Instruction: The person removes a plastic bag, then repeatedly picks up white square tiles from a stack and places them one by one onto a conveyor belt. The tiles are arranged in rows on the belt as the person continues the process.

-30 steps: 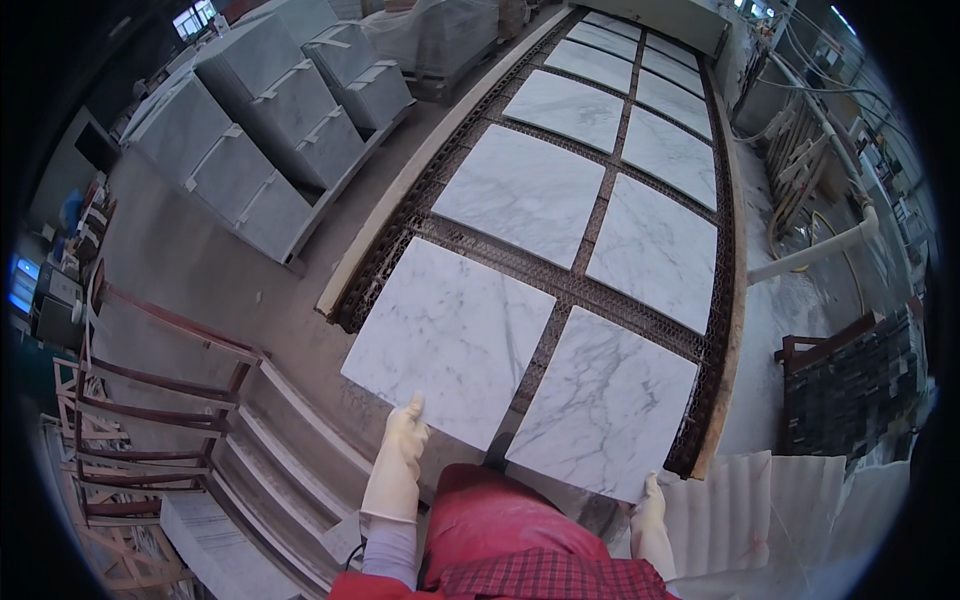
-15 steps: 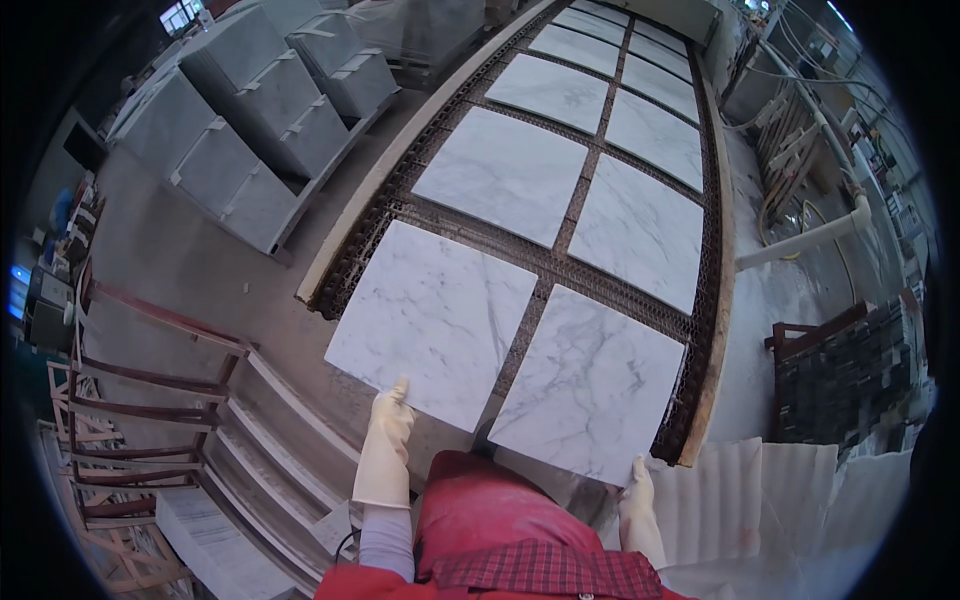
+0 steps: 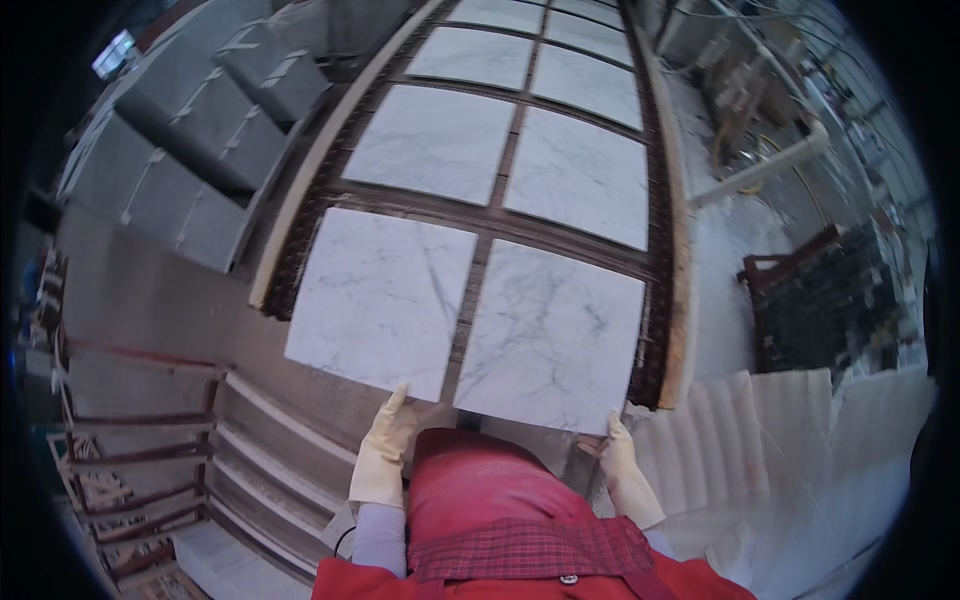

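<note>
Two white, grey-veined marble tiles lie side by side at the near end of a conveyor. My left hand [image 3: 385,445], in a cream rubber glove, grips the near edge of the left tile [image 3: 380,290], close to its inner corner. Its thumb rests on top, and its fingers are mostly hidden below. At the near right corner of the right tile [image 3: 550,335], my gloved right hand [image 3: 622,465] has its thumb against the edge, with fingers partly showing under the slab. Both tiles overhang the conveyor's end in front of my red apron [image 3: 480,480].
More marble tiles [image 3: 580,175] lie in two columns along the conveyor, whose side rails [image 3: 675,300] run away from me. Stacked slabs [image 3: 150,190] stand far left, a rack [image 3: 135,455] near left. Pale corrugated sheets [image 3: 780,420] and dark stacked pieces [image 3: 830,310] are on the right.
The whole view has shifted, so the tiles appear further left and higher. My left hand is nearer its tile's inner corner. More of my right hand's fingers show under the right tile.
</note>
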Available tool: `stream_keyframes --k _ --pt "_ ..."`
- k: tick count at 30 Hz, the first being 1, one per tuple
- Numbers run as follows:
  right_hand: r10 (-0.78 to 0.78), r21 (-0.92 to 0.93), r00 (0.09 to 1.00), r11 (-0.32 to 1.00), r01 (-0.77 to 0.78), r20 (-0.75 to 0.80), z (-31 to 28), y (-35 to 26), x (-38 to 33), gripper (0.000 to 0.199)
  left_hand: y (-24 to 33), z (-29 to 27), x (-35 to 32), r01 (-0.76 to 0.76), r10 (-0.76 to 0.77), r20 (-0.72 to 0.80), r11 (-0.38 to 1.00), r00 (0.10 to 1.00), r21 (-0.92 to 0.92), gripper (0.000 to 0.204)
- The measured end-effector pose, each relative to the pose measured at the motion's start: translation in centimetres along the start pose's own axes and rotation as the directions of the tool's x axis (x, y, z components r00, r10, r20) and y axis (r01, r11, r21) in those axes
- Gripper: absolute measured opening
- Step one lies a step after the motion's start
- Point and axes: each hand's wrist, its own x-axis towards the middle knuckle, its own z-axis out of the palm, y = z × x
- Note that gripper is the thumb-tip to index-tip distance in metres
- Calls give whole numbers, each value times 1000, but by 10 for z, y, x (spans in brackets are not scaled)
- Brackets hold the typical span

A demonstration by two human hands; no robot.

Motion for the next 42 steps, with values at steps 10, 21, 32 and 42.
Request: stream_keyframes --k 10,21,32,42 --pt "-25 -56 999 998 23 -45 -10 1 9 64 -11 -44 0 -142 160 -138 981 978 132 58" --pt "-144 -40 988 988 146 48 -20 14 23 61 -49 -187 5 -54 314 -871 947 379 318 46" --pt "-205 -264 969 935 236 139 -51 -3 28 59 -57 -123 -4 458 416 -758 616 502 641 55" --pt "-47 -570 945 788 235 324 -83 -18 7 56 -144 -86 -76 231 536 -763 742 360 630 41"
